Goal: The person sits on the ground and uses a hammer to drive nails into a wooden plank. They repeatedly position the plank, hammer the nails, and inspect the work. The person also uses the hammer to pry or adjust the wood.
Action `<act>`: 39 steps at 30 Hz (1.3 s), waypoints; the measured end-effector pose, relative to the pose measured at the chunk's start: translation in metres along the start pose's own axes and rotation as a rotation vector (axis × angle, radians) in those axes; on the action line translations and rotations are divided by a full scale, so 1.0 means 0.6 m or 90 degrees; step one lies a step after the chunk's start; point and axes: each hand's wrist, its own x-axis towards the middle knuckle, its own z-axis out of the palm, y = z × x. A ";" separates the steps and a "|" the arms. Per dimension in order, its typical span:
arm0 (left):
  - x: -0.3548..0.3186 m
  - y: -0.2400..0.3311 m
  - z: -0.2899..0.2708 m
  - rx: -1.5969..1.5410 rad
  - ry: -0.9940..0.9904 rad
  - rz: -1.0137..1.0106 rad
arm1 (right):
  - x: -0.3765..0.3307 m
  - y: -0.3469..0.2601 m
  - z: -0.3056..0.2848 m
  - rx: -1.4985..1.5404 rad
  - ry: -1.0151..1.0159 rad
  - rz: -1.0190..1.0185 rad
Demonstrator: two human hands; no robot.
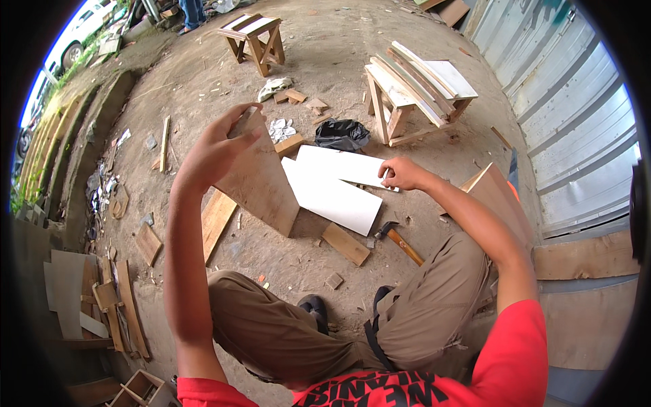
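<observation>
My left hand (220, 144) is raised and wrapped round the top edge of a wide wooden board (261, 186), which stands tilted with its lower corner near the ground. To the right, the curled fingers of my right hand (405, 174) grip the end of a white board (339, 161) lying low. A second white board (339, 200) lies at an angle partly against the first. A hammer (401, 243) with a wooden handle rests on the ground before my right knee. Beside it is a short wooden piece (346, 244).
A black plastic bag or tub (342, 134) sits beyond the white boards. A small wooden stool (254, 37) stands far off; a wooden stand (400, 102) at the right carries long strips. Scrap wood (71, 292) leans at the left. Corrugated metal sheeting (563, 108) walls the right side.
</observation>
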 end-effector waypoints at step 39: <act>-0.058 0.093 -0.065 0.100 0.154 -0.086 | -0.008 -0.529 -0.088 0.125 0.026 -0.362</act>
